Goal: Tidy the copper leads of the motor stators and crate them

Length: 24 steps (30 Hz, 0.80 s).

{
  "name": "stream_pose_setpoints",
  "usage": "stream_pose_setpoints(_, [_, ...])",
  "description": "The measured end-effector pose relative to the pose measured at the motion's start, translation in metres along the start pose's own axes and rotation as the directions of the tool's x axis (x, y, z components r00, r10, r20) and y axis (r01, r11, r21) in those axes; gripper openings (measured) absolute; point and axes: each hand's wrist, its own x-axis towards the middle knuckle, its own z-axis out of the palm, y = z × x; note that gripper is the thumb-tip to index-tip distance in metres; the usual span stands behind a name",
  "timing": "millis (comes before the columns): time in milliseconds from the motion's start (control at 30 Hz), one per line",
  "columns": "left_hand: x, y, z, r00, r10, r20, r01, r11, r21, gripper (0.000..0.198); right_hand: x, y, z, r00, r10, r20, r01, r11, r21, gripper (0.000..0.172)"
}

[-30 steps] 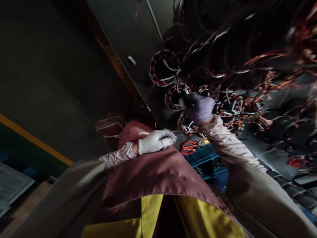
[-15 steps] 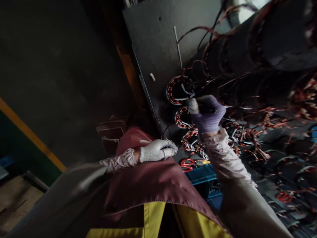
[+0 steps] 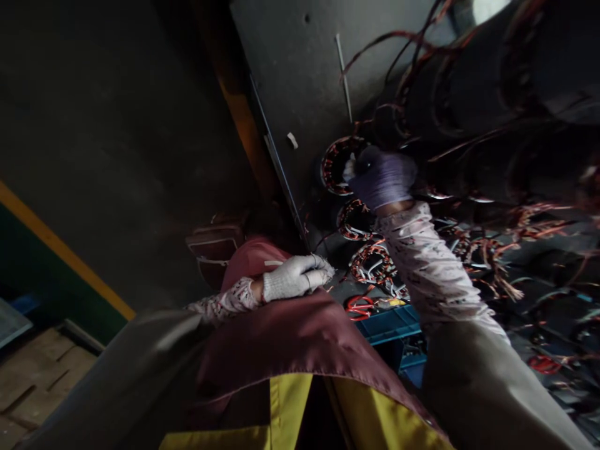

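My right hand (image 3: 384, 178), in a purple glove with pale fingertips, is closed at the open end of a copper-wound motor stator (image 3: 329, 178). Its fingertips reach over the ring's opening, and what they pinch is hidden. Below it lie a second wound stator (image 3: 345, 226) and a third (image 3: 374, 261) with loose white sleeves and wires. My left hand (image 3: 297, 276), in a white knit glove, rests on the maroon apron (image 3: 281, 331) over my leg. Its fingers are loosely extended, slightly apart, with nothing seen in them.
Red-handled pliers (image 3: 360, 307) lie by a blue bin (image 3: 391, 325). A thin rod (image 3: 344, 78) and a small white scrap (image 3: 292, 140) lie on the grey tabletop (image 3: 276, 44). Dark stators (image 3: 473, 87) and copper leads crowd the right side.
My right hand has moved up and left to the upper stator's opening. The white strip seen there before is now out of sight. My left hand stays on the apron.
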Motion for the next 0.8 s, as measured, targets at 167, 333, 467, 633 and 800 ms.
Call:
stream_pose_setpoints(167, [0.006,0.021,-0.017,0.998,-0.048,-0.041,0.052,0.995,0.091,0.027,-0.059,-0.029,-0.039,0.987,-0.019,-0.161,0.055,0.974,0.218,0.035])
stream_pose_setpoints(333, [0.007,0.05,-0.022,0.993,0.087,-0.083,-0.043,0.902,0.429,0.044,-0.179,-0.066,-0.059,0.955,0.125,-0.268,0.104,0.707,0.699,0.046])
stream_pose_setpoints(467, [0.056,0.067,-0.013,0.98,0.14,0.138,-0.197,0.701,0.686,0.062,-0.23,-0.045,-0.04,0.791,0.561,-0.243,0.1,0.273,0.957,0.063])
stream_pose_setpoints(633, [0.094,0.059,0.071,0.792,-0.141,0.593,-0.473,0.473,0.744,0.061,-0.312,-0.029,-0.017,0.526,0.835,-0.163,0.259,0.025,0.966,0.065])
stream_pose_setpoints(800, [0.081,0.028,0.151,0.608,-0.341,0.717,-0.586,0.417,0.695,0.057,-0.37,-0.037,0.012,0.316,0.949,0.007,0.345,-0.122,0.931,0.057])
